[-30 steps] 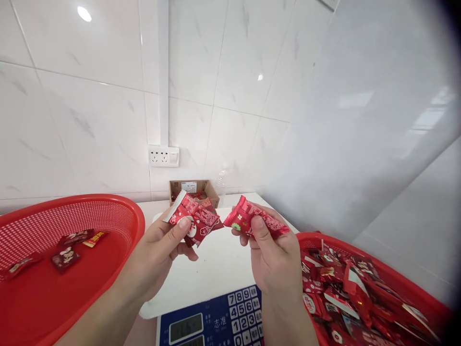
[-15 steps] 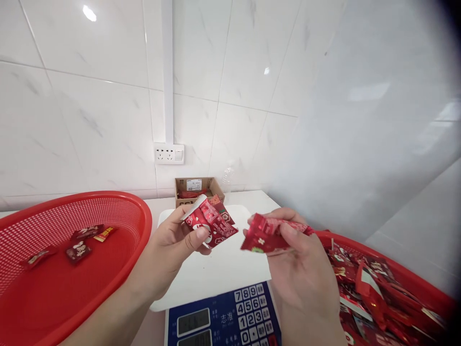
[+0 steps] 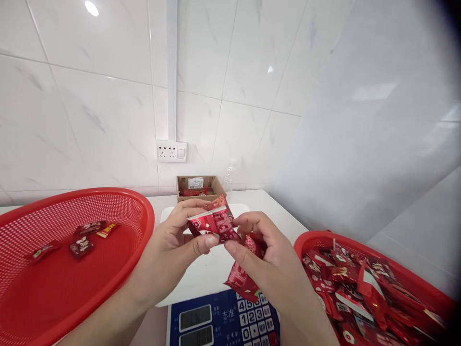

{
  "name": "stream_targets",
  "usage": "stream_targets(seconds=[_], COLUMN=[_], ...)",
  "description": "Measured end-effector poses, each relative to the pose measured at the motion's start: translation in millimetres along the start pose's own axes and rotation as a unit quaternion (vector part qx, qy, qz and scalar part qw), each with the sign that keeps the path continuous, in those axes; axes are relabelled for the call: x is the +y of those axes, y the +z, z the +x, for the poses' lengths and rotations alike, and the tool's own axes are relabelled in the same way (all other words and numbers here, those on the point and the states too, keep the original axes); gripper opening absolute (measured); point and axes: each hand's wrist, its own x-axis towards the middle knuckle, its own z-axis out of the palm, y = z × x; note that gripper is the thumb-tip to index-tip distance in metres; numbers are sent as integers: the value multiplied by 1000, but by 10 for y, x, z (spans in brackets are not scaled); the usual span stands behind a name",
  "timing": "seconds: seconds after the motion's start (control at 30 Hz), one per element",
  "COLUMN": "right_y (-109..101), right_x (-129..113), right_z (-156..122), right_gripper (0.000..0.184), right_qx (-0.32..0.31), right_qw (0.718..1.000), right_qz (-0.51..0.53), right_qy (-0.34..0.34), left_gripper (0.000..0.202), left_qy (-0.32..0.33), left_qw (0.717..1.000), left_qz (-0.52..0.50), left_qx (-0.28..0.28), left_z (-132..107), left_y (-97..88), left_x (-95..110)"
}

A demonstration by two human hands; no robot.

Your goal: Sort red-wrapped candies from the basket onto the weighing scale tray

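Observation:
My left hand [image 3: 169, 245] holds a folded red foil sweet packet [image 3: 215, 222] between thumb and fingers, above the white scale platform [image 3: 201, 274]. A second red packet [image 3: 242, 278] hangs from my right hand [image 3: 261, 254], partly hidden by the fingers. The fingertips of my right hand touch the lower edge of the left hand's packet. Whether the left hand's packet is one piece or several layers, I cannot tell.
A red mesh basket [image 3: 82, 206] with several packets lies on the left, and a fuller red basket [image 3: 338, 242] lies on the right. Behind the scale stand a cardboard box [image 3: 196, 185] and a clear plastic bottle [image 3: 228, 178]. The scale keypad [image 3: 223, 317] is below my hands.
My right hand has moved left to meet the left hand, and its packet now hangs lower. The view has shifted slightly, and the left hand's packet has turned.

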Motion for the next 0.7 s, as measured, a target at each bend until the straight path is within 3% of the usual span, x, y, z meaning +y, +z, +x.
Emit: stream_targets(seconds=[0.13, 0.27, 0.43, 0.53, 0.7], right_y=[-25, -77, -100, -85, -56], right_x=[54, 86, 68, 71, 87], right_z=[23, 32, 10, 6, 16], right_gripper=[6, 9, 12, 14, 14], right_qx=[-36, -53, -79, -80, -65], right_qw=[995, 987, 991, 989, 991], right_qz=[-35, -18, -45, -52, -34], right_qy=[-88, -151, -98, -117, -109], left_gripper=[18, 25, 19, 17, 10], left_qy=[16, 28, 102, 127, 45], left_qw=[1000, 999, 988, 978, 995], left_qz=[12, 36, 118, 165, 65], left_qx=[-7, -20, -16, -6, -53], left_z=[-27, -47, -88, -108, -62], left_y=[4, 0, -26, -42, -21], left_x=[-6, -12, -24, -23, -9])
